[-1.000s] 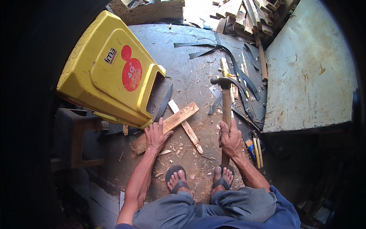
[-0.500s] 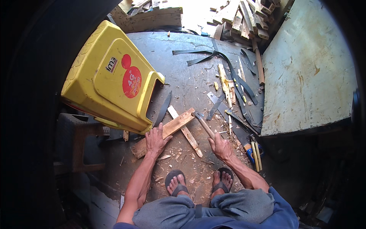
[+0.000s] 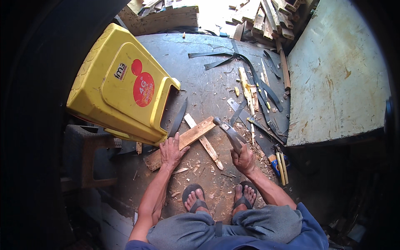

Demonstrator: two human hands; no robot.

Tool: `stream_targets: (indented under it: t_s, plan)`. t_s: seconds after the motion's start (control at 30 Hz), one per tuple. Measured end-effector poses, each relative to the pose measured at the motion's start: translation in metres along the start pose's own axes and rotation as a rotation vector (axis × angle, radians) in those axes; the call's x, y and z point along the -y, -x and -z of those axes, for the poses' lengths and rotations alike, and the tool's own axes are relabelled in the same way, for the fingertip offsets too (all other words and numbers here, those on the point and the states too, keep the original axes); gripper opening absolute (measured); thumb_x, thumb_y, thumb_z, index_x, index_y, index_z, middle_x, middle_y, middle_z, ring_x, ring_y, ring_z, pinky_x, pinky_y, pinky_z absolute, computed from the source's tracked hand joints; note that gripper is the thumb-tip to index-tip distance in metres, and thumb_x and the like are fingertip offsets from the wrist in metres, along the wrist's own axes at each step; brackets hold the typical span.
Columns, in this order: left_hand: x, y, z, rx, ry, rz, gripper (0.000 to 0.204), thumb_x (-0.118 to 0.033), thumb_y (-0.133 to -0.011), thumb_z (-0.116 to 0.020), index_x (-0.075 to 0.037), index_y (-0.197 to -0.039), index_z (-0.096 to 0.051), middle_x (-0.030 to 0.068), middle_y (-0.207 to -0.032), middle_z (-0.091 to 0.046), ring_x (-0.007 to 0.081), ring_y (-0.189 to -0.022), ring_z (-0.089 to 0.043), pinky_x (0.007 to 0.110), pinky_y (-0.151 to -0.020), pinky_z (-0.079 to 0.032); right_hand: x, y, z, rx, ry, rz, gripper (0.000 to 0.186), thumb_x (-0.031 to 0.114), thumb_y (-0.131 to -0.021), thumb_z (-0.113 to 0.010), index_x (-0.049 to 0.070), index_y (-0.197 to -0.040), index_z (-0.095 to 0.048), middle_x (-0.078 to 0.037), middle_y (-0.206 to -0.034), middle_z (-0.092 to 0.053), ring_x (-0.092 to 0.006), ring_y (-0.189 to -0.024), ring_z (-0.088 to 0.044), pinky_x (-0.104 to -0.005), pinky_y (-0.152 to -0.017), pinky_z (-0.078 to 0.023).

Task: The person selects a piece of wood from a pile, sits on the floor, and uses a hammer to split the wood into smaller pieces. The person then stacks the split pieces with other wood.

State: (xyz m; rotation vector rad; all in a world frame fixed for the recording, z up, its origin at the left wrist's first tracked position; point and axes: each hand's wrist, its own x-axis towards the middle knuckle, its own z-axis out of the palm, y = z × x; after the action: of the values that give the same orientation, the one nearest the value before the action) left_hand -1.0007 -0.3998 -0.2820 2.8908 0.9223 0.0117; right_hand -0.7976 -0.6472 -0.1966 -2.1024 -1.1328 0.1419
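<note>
1. The left hand (image 3: 171, 153) lies left of centre in the frame, fingers spread and laid over the lower-left part of a wooden plank (image 3: 197, 134).
2. The plank sits at the centre of the frame, slanting from lower left to upper right, and crosses over a thin pale wood strip (image 3: 211, 151).
3. The right hand (image 3: 243, 159), right of centre, is closed around the handle of a claw hammer (image 3: 225, 126).
4. The hammer's head is at the plank's upper-right end; whether the two touch, I cannot tell.
5. A yellow plastic stool (image 3: 118, 89) lies on its side at the upper left, its lower edge near the left hand.
6. Right of the right hand are a handsaw (image 3: 263, 146) and pincers with yellow handles (image 3: 285, 168).
7. Black straps (image 3: 273, 99) lie in the upper right, beside a large pale panel (image 3: 339, 79).
8. Wood chips (image 3: 196, 168) dot the floor around the sandalled feet (image 3: 194, 198), bottom centre.
9. Stacked wood pieces (image 3: 271, 21) fill the top right.
</note>
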Motion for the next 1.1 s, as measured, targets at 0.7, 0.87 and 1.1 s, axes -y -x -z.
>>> stream_targets:
  t_s: [0.7, 0.87, 1.1]
  plan:
    - [-0.081, 0.014, 0.127, 0.375, 1.869, 0.286, 0.085, -0.080, -0.091, -0.035, -0.005, -0.126, -0.050, 0.0074, -0.097, -0.063, 0.0155, -0.086, -0.064, 0.033, -0.077, -0.056, -0.132, 0.159, 0.127, 0.102, 0.404, -0.824, 0.063, 0.033, -0.088, -0.075, 0.007, -0.136, -0.044, -0.026, -0.130, -0.045, -0.0499, -0.111, -0.058, -0.0576, -0.090, -0.051]
    - [-0.092, 0.028, 0.129, 0.408, 1.786, 0.295, 0.088, -0.082, -0.089, -0.037, -0.003, -0.125, -0.050, 0.0081, -0.099, -0.062, 0.0170, -0.088, -0.064, 0.035, -0.076, -0.058, -0.128, 0.154, 0.115, 0.114, 0.407, -0.740, 0.044, 0.031, -0.093, -0.068, 0.004, -0.123, -0.051, -0.026, -0.116, -0.052, -0.0488, -0.094, -0.064, -0.0566, -0.077, -0.054]
    - [-0.109, 0.046, 0.142, 0.446, 1.616, 0.204, 0.078, -0.069, -0.090, -0.058, -0.002, -0.128, -0.045, 0.0085, -0.100, -0.061, 0.0167, -0.088, -0.064, 0.034, -0.077, -0.057, -0.030, 0.070, 0.131, 0.317, -0.185, -0.496, 0.051, 0.020, -0.095, -0.063, 0.012, -0.143, -0.047, -0.023, -0.101, -0.063, -0.0388, -0.090, -0.065, -0.0444, -0.073, -0.053]
